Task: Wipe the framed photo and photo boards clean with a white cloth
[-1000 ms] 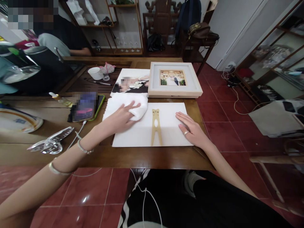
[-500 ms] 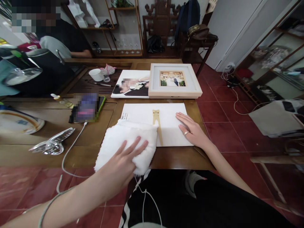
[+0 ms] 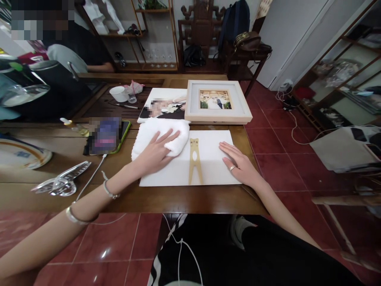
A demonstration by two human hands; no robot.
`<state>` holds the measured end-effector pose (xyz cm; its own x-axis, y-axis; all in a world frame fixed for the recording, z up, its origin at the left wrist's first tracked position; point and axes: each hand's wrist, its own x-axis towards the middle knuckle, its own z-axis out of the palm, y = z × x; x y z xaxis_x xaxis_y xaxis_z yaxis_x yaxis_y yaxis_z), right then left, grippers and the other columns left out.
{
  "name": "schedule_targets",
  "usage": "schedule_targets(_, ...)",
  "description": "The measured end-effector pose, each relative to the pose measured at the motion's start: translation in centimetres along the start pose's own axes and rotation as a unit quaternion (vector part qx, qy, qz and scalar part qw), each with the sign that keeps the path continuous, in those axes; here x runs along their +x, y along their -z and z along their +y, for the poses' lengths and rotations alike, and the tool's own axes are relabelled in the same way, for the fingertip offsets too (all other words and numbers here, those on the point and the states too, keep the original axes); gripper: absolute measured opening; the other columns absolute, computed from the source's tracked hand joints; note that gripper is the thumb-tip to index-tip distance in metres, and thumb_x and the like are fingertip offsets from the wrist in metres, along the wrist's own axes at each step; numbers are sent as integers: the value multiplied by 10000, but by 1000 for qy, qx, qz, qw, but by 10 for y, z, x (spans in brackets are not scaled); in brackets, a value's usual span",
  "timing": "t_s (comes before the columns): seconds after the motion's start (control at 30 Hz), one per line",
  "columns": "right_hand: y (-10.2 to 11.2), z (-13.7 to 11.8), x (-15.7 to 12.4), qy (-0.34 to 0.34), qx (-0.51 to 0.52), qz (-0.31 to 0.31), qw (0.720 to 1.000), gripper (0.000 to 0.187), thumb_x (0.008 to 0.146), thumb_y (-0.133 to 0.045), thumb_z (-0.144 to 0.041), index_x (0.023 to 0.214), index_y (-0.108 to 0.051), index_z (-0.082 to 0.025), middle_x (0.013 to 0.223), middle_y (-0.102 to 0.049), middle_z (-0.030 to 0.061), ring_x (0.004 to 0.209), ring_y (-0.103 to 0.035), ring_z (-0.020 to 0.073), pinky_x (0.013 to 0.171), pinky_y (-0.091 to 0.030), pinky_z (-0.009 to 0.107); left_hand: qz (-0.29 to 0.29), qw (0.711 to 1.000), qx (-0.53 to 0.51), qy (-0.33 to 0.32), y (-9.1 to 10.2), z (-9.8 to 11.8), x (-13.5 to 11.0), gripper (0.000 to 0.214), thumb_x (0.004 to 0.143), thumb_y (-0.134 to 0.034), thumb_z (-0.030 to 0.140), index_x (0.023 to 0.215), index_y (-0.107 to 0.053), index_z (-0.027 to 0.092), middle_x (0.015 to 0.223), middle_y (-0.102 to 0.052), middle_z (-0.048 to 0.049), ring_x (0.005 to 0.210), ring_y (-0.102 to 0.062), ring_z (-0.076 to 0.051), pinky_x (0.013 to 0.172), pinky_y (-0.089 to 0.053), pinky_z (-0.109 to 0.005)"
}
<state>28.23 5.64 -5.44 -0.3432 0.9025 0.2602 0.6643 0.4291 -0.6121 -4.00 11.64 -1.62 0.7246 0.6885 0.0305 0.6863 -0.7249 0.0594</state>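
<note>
A white board (image 3: 208, 159) lies flat on the wooden table (image 3: 178, 198), with a gold stand piece (image 3: 195, 161) on its middle. My left hand (image 3: 156, 151) presses flat, fingers spread, on a white fluffy cloth (image 3: 160, 133) at the board's far left corner. My right hand (image 3: 238, 163) rests flat and open on the board's right edge, a ring on one finger.
Beyond the board stand a pale framed photo (image 3: 217, 101) and a flat photo print (image 3: 162, 105). A phone (image 3: 107, 135) with a white cable, a small bottle (image 3: 73, 125), a plate (image 3: 18, 153) and a silver butterfly ornament (image 3: 61, 180) lie to the left. Another person sits at the far left.
My left hand slid the cloth from the board's near left edge back up to its far left corner. My right hand stayed put.
</note>
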Motion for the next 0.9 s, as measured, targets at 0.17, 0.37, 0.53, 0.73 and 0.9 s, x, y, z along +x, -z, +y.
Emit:
schedule_targets(0.17, 0, 0, 0, 0, -2, 1, 1000, 447, 964, -426, -304, 1402, -476, -228, 1460, -490, 75, 1407, -374, 218, 1188, -273, 506, -33, 999, -15, 4, 1, 49, -37, 282, 913, -475, 181, 809, -733, 138, 1596, -180, -92, 1468, -120, -353, 1137, -174, -638)
schedule_targets(0.37, 0, 0, 0, 0, -3, 4, 1000, 445, 960, -430, -308, 1394, -487, -224, 1451, -501, 78, 1405, -379, 220, 1184, -284, 506, -30, 998, -58, 5, 4, 102, -83, 218, 819, -596, 145, 629, -704, 152, 1601, -175, -66, 1461, -139, -368, 1157, -155, -611)
schedule_targets(0.53, 0, 0, 0, -3, -4, 6, 1000, 444, 959, -434, -308, 1394, -485, -240, 1450, -503, 69, 1404, -381, 219, 1182, -286, 508, -23, 998, -63, -5, 5, 87, -77, 179, 876, -570, 220, 903, -745, 191, 1591, -208, -75, 1460, -166, -352, 1147, -34, -659)
schedule_targets(0.73, 1, 0, 0, 0, -2, 3, 1000, 448, 960, -433, -307, 1393, -490, -202, 1453, -498, 88, 1407, -375, 217, 1186, -285, 482, -12, 1000, -12, 11, 4, 43, -43, 368, 956, -463, 383, 942, -716, 115, 1599, -87, -173, 1461, -72, -396, 1119, -99, -682)
schedule_targets(0.9, 0, -1, 0, -1, 3, 4, 1000, 446, 958, -439, -310, 1401, -478, -261, 1456, -498, 58, 1403, -382, 224, 1182, -281, 518, -21, 1000, 16, -2, 4, 11, -18, 322, 950, -442, 309, 982, -706, 127, 1592, -151, -151, 1460, -86, -402, 1100, -121, -708)
